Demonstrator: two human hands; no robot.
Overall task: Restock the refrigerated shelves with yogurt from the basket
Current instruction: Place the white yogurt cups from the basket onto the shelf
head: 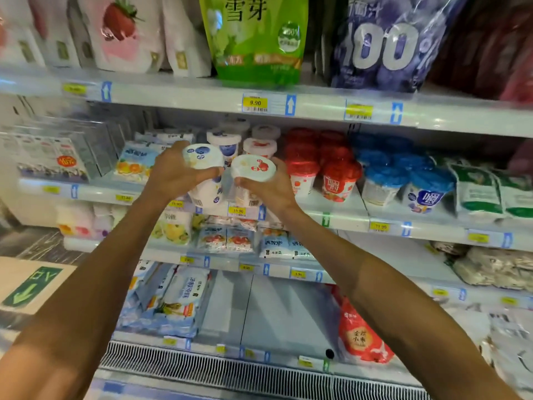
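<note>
Forearms (95, 269), held cups (203, 157) before white tubs (224, 140)

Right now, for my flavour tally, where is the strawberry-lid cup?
Head view, centre: the right hand holds the strawberry-lid cup at the shelf edge, beside the blueberry-lid cup in the left hand, left of the red-lidded cups.

The blueberry yogurt cup (205, 180) and strawberry yogurt cup (251, 173) are smooth white plastic. The green pouch (256, 39) is glossy film. The shelf edge (317, 108) looks smooth and shiny, the grille (230, 368) ribbed.
</note>
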